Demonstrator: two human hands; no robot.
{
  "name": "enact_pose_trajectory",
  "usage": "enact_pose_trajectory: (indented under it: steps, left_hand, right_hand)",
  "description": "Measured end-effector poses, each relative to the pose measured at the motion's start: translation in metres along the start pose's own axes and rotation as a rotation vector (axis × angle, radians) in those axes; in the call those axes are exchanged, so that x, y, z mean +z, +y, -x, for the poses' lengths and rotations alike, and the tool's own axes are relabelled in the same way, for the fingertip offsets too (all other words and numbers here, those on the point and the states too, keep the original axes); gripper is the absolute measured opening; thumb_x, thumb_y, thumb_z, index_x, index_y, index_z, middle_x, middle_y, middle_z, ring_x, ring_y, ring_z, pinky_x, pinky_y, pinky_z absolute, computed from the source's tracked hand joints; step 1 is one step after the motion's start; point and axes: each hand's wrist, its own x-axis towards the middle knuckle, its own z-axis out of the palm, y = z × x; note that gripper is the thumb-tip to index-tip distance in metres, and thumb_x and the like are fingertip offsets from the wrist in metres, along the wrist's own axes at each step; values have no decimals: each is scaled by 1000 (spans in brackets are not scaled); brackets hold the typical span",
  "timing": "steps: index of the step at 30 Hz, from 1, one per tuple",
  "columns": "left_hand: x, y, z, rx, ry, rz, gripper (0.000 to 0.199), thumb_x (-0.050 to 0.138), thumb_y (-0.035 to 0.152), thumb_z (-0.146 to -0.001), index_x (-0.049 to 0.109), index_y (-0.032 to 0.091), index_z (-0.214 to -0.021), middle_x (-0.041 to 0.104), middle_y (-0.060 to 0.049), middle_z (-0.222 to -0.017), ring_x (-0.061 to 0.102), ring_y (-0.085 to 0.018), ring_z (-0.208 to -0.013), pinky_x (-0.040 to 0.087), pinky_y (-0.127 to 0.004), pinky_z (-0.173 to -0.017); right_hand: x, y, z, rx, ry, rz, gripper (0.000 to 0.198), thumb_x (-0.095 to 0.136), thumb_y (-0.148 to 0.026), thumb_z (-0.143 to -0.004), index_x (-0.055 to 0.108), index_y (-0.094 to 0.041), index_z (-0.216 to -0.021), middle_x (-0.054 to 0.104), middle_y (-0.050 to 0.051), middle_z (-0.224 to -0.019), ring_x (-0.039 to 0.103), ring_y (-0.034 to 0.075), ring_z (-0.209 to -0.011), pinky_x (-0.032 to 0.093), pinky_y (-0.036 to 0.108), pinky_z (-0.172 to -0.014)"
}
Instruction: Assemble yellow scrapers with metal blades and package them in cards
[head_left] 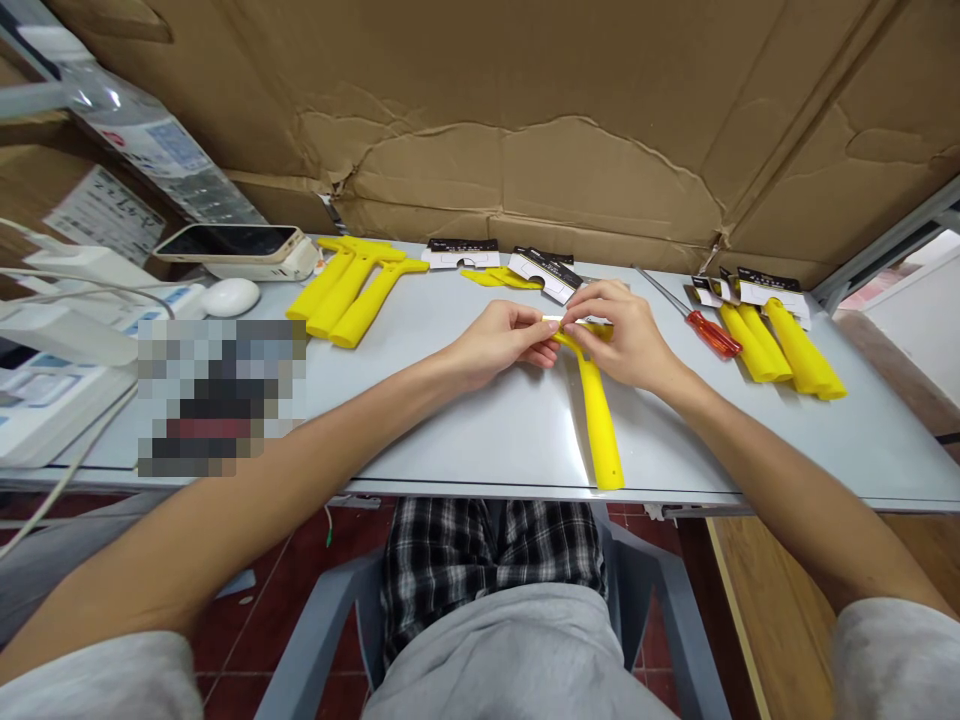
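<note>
Yellow tool [600,420] is left of the screwdriver [712,334], its head between both hands and its handle pointing toward the near edge of the counter [465,430]. The left hand [504,342], farther from the screwdriver, is nearly closed, thumb and fingertips pinching the left end of the head. The right hand [619,335], nearer the screwdriver, has thumb and fingers drawn together over the other side of the head; a pale strip shows between the hands, mostly hidden.

The step in hand looks like fine fingertip work at that head. The next move seems to call for a steady left pinch and small, careful right-hand pressure along the strip.

Cards [551,275] lie left of the screwdriver's shaft, more tools [375,300] well left, and carded ones [802,350] just right.
</note>
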Motion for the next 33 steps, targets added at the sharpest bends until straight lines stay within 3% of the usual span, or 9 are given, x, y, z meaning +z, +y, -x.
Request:
enact_pose_trajectory:
  steps: [16, 25, 33]
  left_hand:
    - [0, 2, 2, -12, 24, 14, 22, 83, 27, -98, 79, 10, -86, 79, -9, -81, 74, -14, -68, 64, -30, -75]
    - [-4, 7, -1, -22, 72, -1, 20, 77, 20, -101, 78, 9, -85, 79, -9, -81, 73, -13, -65, 64, -28, -75]
    - [-6, 5, -2, -10, 66, 2, 20, 81, 25, -99, 79, 9, -87, 79, -10, -82, 73, -13, -67, 65, -29, -76]
  right_hand:
    - [0, -3, -1, -3, -20, -18, 28, 61, -38, -100, 84, -21, -101, 73, 8, -118, 63, 20, -115, 49, 41, -110]
    - [-11, 5, -2, 8, 37, -10, 38, 50, -15, -93, 81, -22, -113, 70, 8, -126, 64, 19, -120, 51, 41, -113]
    - [0, 8, 3, -50, -25, 86, 48, 45, -8, -93, 82, -25, -118, 66, 8, -132, 59, 19, -124, 48, 39, -110]
